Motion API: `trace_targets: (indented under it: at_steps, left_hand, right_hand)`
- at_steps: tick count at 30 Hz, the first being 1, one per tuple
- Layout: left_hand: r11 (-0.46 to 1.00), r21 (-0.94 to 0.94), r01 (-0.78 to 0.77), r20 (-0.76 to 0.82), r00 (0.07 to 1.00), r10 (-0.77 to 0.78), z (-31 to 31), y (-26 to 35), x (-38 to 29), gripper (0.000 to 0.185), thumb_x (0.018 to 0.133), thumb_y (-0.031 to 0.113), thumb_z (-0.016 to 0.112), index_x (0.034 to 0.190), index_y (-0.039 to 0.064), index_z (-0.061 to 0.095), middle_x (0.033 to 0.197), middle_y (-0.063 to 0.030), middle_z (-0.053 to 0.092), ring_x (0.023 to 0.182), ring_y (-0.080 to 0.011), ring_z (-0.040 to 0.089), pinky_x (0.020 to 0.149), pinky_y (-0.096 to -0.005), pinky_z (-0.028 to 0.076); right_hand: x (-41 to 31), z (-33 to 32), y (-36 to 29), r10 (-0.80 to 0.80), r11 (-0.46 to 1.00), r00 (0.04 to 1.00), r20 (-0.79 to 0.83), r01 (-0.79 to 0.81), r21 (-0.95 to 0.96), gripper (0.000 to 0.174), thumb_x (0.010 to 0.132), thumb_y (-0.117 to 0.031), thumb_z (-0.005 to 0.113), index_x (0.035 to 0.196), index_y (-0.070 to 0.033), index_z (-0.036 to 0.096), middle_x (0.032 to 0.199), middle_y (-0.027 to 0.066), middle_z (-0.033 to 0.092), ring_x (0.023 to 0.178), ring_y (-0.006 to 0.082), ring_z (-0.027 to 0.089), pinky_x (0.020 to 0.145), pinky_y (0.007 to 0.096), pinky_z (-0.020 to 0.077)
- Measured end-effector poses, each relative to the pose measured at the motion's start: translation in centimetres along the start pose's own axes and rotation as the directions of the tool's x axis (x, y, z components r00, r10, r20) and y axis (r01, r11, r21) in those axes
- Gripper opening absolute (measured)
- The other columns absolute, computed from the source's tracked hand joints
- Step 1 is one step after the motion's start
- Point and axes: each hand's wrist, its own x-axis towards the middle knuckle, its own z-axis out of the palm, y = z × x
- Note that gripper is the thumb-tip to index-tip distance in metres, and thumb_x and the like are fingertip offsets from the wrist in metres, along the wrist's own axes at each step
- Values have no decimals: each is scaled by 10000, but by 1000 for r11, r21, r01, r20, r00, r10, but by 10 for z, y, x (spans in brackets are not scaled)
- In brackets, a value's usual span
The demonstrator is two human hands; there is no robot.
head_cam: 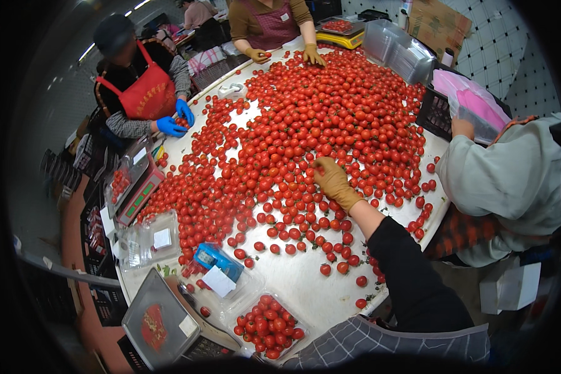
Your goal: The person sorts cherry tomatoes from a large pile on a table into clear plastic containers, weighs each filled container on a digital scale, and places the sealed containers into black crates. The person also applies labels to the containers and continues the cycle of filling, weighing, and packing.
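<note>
My right hand [335, 183], in a tan glove, reaches over the near side of a large heap of cherry tomatoes [322, 110]. Its fingers curl down among the fruit, and whether they grip a tomato cannot be told. My left hand is out of view. Close to my body, a clear plastic clamshell box [304, 333] stands with its lid raised and its base full of cherry tomatoes [267, 325]. A blue device [231, 265] and a white paper slip [219, 281] lie by that lid. Loose tomatoes, some with green stems, surround my hand on the white table [304, 276].
A weighing scale [161, 320] stands at the near left; another scale [142, 187] and an open clamshell [147, 240] are beyond it. Co-workers sort opposite, one in blue gloves [172, 126]. At right, a person in a pale top [491, 163] stands by a black crate [435, 105].
</note>
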Motion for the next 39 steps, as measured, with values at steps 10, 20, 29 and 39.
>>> trace_targets:
  at_steps: [10, 20, 29, 39]
  left_hand:
    - [998, 1, -58, -94, 994, 58, -7, -19, -45, 409, 766, 214, 564, 1076, -39, 646, 906, -189, 684, 784, -369, 659, 720, -423, 530]
    - [999, 26, -42, -145, 988, 46, 1, -28, -56, 349, 757, 166, 598, 1039, -30, 659, 933, -168, 695, 857, -354, 662, 788, -416, 521]
    - [992, 90, -86, -161, 982, 100, -4, -16, -42, 274, 788, 156, 576, 963, -34, 669, 898, -191, 690, 818, -370, 661, 761, -440, 525]
    - [982, 118, -145, -139, 977, 161, -12, 7, -35, 307, 866, 184, 562, 1082, -31, 602, 920, -179, 675, 782, -351, 650, 737, -439, 524]
  right_hand:
    - [-68, -48, -107, 50, -235, 752, 658, -631, 739, 565, 978, -547, 360, 1296, -97, 485, 1394, 159, 494, 1117, 241, 606, 621, 301, 565]
    - [-182, -3, -179, -343, 486, 469, 814, -653, 581, 344, 879, -295, 639, 1152, -90, 593, 1051, 74, 659, 872, 168, 659, 752, 366, 547]
    - [-241, 23, -175, -885, 460, 252, 391, 596, 658, 322, 842, -268, 638, 1110, -92, 615, 1266, 102, 559, 1124, 332, 567, 867, 434, 498]
    - [-53, -20, -37, -229, 869, 954, 191, 289, -402, 394, 841, -150, 589, 1215, -30, 554, 1263, 142, 557, 1098, 332, 565, 928, 417, 467]
